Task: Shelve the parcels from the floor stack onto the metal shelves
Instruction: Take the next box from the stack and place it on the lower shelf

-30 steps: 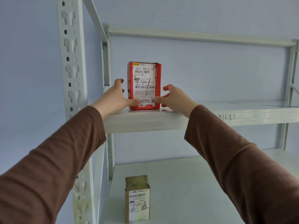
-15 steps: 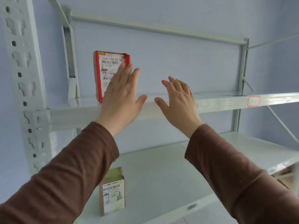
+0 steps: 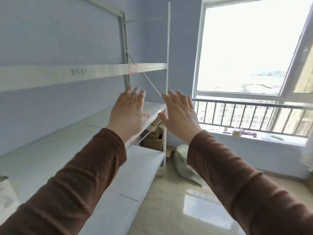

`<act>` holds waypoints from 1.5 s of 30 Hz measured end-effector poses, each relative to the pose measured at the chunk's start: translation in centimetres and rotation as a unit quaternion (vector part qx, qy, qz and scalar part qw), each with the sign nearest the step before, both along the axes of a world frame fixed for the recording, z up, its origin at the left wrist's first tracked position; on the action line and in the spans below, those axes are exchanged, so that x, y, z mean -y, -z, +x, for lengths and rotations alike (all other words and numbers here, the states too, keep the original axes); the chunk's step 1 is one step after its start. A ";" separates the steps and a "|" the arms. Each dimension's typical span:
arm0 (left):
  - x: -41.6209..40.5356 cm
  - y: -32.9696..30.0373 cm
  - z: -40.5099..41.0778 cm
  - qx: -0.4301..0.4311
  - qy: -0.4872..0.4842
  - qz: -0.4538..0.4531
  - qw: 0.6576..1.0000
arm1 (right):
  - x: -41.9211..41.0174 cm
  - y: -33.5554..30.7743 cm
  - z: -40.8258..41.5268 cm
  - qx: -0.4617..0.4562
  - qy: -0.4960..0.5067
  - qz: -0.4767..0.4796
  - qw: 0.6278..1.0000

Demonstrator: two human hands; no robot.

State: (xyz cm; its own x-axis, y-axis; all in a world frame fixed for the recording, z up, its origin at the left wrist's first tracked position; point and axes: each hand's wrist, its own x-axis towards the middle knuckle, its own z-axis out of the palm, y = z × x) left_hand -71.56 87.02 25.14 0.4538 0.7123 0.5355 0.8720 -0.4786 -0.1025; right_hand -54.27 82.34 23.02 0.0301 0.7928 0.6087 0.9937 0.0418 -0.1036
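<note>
Both my hands are raised in front of me with fingers straight and spread, holding nothing. My left hand [image 3: 128, 111] and my right hand [image 3: 179, 114] hover side by side in front of the white metal shelves [image 3: 101, 72]. The edge of a brown parcel with a white label [image 3: 5, 189] shows at the far left on the middle shelf. Brown cardboard boxes [image 3: 153, 138] sit under the shelf's right end, partly hidden by my hands. The red parcel is out of view.
A pale green sack [image 3: 182, 163] lies on the tiled floor [image 3: 177, 209] by the shelf's right post. A large window [image 3: 245, 48] with a metal railing [image 3: 245, 106] fills the right wall, with small items on its sill.
Both hands let go of the red parcel standing on the upper shelf and drew back open. My view swung right, so the red parcel left the frame and the window came in.
</note>
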 end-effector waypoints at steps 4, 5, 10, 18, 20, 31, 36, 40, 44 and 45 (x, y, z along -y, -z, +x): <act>4.0 2.5 8.9 -0.015 0.104 -0.029 0.994 | 7.1 2.7 7.0 -0.008 0.111 -0.043 0.993; 5.2 2.9 11.2 -0.018 0.126 -0.039 0.991 | 9.0 3.2 8.9 -0.011 0.137 -0.047 0.989; 13.5 5.1 22.7 -0.023 0.239 -0.074 0.968 | 20.2 5.2 17.4 -0.008 0.267 -0.073 0.961; 32.4 8.6 40.6 -0.044 0.409 -0.121 0.903 | 42.5 8.5 29.4 -0.043 0.420 -0.096 0.901; 37.6 9.6 44.3 -0.042 0.445 -0.127 0.885 | 48.0 9.5 32.0 -0.040 0.456 -0.105 0.883; 59.1 16.1 59.5 -0.088 0.599 -0.161 0.779 | 71.4 14.6 41.4 -0.117 0.612 -0.148 0.768; 65.0 18.5 64.9 -0.103 0.653 -0.179 0.728 | 77.3 17.1 44.3 -0.153 0.659 -0.141 0.723; 69.2 20.4 68.9 -0.116 0.692 -0.201 0.684 | 81.4 18.9 46.1 -0.189 0.698 -0.121 0.680; 73.6 22.6 71.8 -0.131 0.711 -0.239 0.649 | 86.0 20.8 47.4 -0.221 0.728 -0.106 0.641; 74.6 23.3 72.4 -0.137 0.713 -0.247 0.642 | 87.1 21.2 47.8 -0.227 0.733 -0.103 0.633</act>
State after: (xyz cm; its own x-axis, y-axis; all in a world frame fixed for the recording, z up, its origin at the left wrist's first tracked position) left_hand 0.83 12.40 1.89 0.8622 -0.4790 0.1645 -0.5062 -0.8040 0.3119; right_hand -6.50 -4.71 1.84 0.9601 -0.2277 0.1622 -0.1845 -0.9519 -0.2446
